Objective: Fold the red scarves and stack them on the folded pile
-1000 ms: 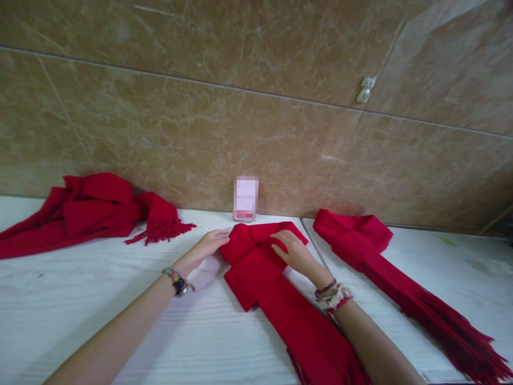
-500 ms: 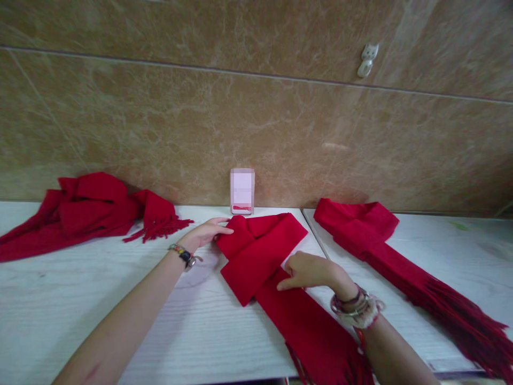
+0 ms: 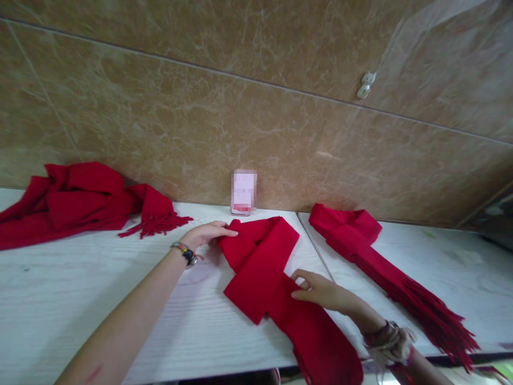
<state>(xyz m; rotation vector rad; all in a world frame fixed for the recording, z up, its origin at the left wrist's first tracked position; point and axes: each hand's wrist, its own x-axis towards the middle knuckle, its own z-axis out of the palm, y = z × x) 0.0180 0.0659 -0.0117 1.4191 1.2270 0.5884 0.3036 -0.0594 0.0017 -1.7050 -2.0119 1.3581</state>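
In front of me, a red scarf (image 3: 260, 278) lies on the white table, its upper part looped and crossed over, its tail running toward the near edge. My left hand (image 3: 208, 233) grips the loop's left corner, thumb on top and the other fingers partly hidden by cloth. On the tail's right edge, just below the crossing, my right hand (image 3: 315, 289) holds the cloth between thumb and curled fingers. The tail bends and hangs over the table's front edge. Bracelets circle both wrists.
Another folded red scarf (image 3: 352, 235) with a long fringe lies to the right, across a table seam. A crumpled red scarf (image 3: 88, 198) is at the left. A phone (image 3: 244, 191) leans on the brown marbled wall (image 3: 200, 117). A white cat-shaped hook (image 3: 366, 85) is fixed there.
My right hand has shifted right and slightly down along the tail, and the tail's edge now curves. My left hand stays at the loop's corner. The camera view has tilted.
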